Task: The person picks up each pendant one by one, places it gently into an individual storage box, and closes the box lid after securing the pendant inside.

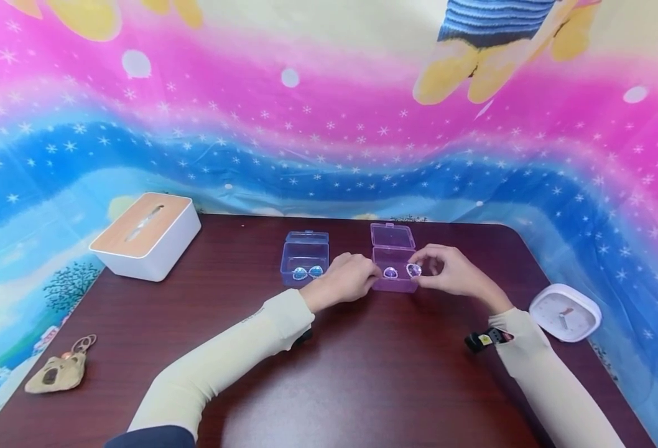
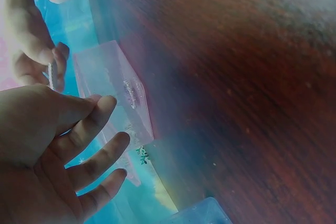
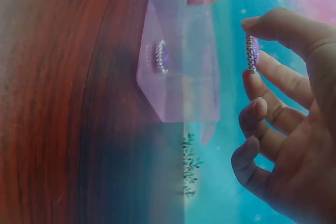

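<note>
A small open purple plastic box stands on the table with its clear hinged lid tipped back. Inside it lies one purple gem with a silvery beaded rim. My left hand holds the box's left side between thumb and index finger, the other fingers spread loosely in the left wrist view. Over the box's right edge, my right hand pinches a second purple gem between thumb and fingertips. Left of my left hand is an open blue box with two blue gems in it.
A white tissue box with a wooden top stands at the back left. A plush keychain lies at the left edge. A white clock sits at the right edge, near my right forearm. Behind the dark table hangs a printed cloth.
</note>
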`<state>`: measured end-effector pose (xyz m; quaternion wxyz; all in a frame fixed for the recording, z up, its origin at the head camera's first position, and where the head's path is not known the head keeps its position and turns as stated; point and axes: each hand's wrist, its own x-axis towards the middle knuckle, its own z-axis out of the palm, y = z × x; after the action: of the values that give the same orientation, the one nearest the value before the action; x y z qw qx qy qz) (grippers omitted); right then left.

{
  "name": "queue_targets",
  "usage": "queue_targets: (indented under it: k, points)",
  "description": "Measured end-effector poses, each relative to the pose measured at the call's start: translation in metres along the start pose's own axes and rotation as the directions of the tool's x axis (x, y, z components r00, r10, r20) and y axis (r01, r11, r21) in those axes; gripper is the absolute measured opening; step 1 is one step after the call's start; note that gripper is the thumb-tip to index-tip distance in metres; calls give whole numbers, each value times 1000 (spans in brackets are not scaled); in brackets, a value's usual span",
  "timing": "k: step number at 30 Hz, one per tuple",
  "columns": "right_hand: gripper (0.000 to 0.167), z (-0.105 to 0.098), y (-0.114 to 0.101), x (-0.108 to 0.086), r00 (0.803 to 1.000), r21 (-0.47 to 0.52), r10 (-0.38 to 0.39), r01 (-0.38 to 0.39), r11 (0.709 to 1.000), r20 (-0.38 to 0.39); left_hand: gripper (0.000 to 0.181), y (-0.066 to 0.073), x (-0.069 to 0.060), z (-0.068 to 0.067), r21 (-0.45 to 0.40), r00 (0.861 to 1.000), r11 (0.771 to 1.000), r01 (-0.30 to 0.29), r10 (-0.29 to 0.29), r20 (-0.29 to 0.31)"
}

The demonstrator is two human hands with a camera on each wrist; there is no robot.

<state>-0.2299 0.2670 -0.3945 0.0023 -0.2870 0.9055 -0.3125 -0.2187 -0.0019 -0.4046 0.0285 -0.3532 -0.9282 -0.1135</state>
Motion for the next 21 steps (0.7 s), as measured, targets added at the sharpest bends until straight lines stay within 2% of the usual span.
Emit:
queue_targets:
  k: [9,21]
  points:
    - [31,10,13,17,1000,35,2,-2,999,-18,20,0,0,-1,8,1000,1000,1,-1,0]
    - [30,18,15,30,996,-92,85,-82,992,38,19,-1,0,1,6,1000,1000,5,-5,-2]
